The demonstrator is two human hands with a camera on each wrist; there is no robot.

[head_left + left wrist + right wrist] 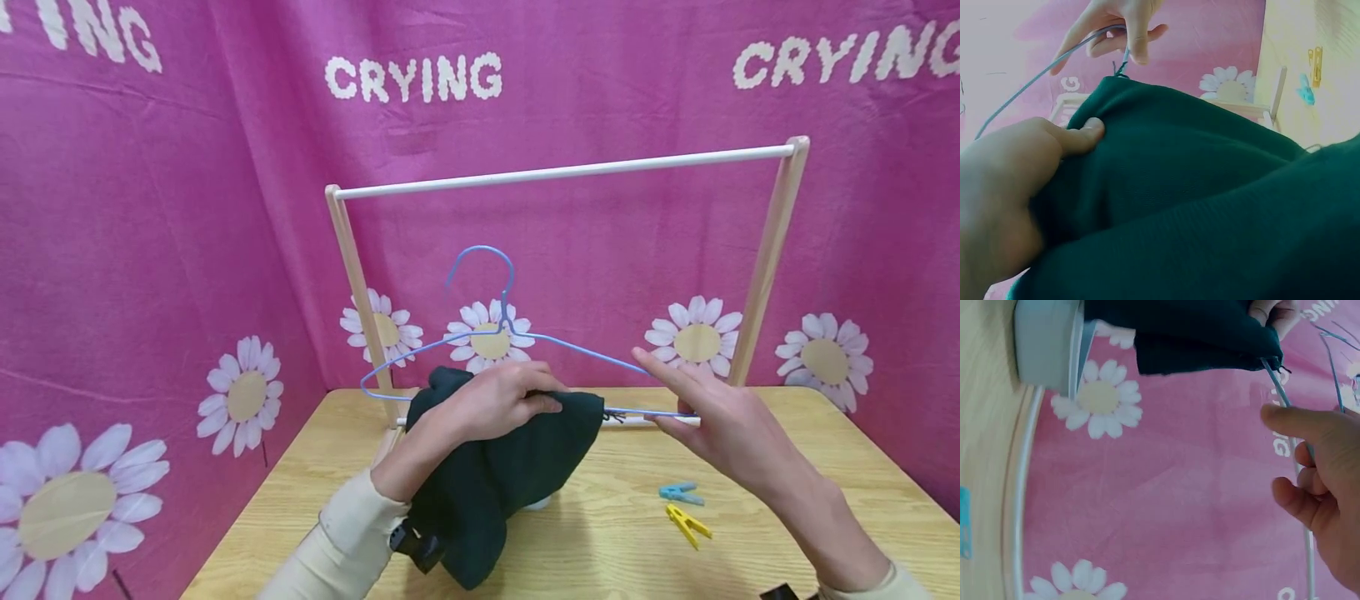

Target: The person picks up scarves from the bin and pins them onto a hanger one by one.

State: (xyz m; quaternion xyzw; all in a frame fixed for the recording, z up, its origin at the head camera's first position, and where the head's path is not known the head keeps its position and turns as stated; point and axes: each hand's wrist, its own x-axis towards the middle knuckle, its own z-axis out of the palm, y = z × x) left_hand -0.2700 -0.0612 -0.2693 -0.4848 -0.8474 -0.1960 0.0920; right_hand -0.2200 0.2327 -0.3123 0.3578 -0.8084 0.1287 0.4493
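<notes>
A blue wire clothes hanger [505,315] stands upright above the table, its hook at the top. Dark green cloth [547,458] hangs over the hanger's lower bar and falls in folds below it. My left hand [498,404] grips the cloth at the bar, thumb toward me; the left wrist view shows that thumb [1091,130] pressing on the fabric. My right hand [723,417] holds the hanger's right corner between thumb and fingers, apart from the cloth. Short dark threads [615,414] stick out at the cloth's right tip. The folds hide part of the bar.
Behind the hanger stands a wooden rack with a white top rod [562,172]. A blue clothespin [681,492] and a yellow clothespin [686,523] lie on the table at right. The right wrist view shows a grey box [1047,347] below the cloth.
</notes>
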